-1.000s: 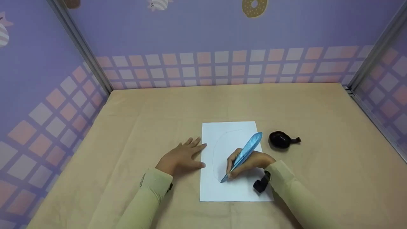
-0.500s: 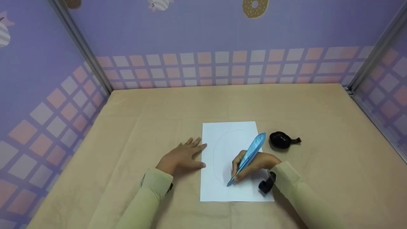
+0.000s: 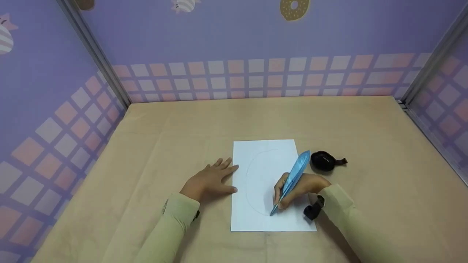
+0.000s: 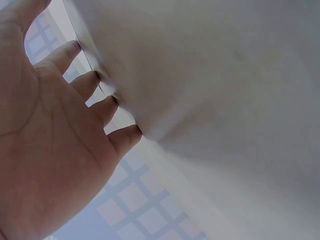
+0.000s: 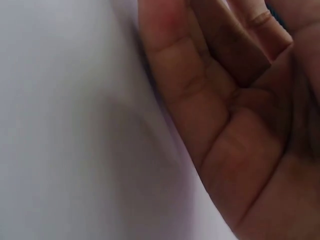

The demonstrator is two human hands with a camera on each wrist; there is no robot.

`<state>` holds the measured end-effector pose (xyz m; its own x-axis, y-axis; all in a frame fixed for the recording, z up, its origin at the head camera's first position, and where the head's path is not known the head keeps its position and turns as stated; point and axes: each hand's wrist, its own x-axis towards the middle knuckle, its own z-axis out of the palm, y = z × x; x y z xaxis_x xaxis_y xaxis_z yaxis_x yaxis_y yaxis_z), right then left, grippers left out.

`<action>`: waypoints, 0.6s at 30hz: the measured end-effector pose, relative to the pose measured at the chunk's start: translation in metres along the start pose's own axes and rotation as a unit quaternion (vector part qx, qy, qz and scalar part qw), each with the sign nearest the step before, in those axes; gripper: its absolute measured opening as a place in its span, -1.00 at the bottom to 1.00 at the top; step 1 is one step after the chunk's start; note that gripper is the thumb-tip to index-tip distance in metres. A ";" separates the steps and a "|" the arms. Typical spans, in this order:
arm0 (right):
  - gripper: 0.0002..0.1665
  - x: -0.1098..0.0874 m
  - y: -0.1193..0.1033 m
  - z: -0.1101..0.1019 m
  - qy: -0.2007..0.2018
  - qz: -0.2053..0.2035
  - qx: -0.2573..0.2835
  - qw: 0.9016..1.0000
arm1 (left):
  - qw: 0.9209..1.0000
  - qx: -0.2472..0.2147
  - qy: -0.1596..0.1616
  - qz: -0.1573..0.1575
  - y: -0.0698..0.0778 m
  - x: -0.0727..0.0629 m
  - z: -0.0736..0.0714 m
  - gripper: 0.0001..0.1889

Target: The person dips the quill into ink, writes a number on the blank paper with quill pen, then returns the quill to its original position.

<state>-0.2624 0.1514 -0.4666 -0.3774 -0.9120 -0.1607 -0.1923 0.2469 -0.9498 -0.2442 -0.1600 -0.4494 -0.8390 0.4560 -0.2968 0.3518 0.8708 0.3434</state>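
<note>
My right hand (image 3: 301, 188) pinches a blue feather-shaped pen (image 3: 297, 171), its tip on the white sheet of paper (image 3: 239, 219). A thin curved line (image 3: 246, 179) runs from the upper part of the sheet round its left side down to the pen tip. Fingers spread, my left hand (image 3: 210, 182) lies on the table with its index finger and thumb at the paper's left edge. In the left wrist view the palm (image 4: 50, 130) shows with straight fingers. The right wrist view shows curled fingers (image 5: 185, 75) close over the paper; most of the pen is hidden there.
A small black glossy pot-like object with a short handle (image 3: 323, 161) sits to the right of the paper. A beige cloth (image 3: 190, 128) covers the table. Patterned walls (image 3: 234, 36) stand at the back and both sides.
My right hand has moved right and slightly down with the feather pen, and the curved line has grown along the bottom. The left hand has stayed in place.
</note>
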 end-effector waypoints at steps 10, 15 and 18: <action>-0.79 -0.012 -0.001 -0.006 -0.009 -0.003 0.001 1.000 | 1.000 -0.002 -0.003 -0.007 0.001 0.000 0.000 -0.19; -0.79 -0.017 -0.001 -0.008 -0.002 0.022 -0.007 1.000 | 1.000 -0.001 -0.003 -0.005 0.001 0.001 0.000 -0.18; -0.79 -0.019 -0.001 -0.010 0.002 0.040 -0.015 0.999 | 1.000 -0.001 -0.001 -0.004 0.002 0.000 0.000 -0.18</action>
<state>-0.2639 0.1715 -0.4600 -0.3972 -0.8870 -0.2353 -0.1877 0.3294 -0.9253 -0.2438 -0.1588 -0.4486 -0.8407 0.4495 -0.3019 0.3445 0.8742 0.3422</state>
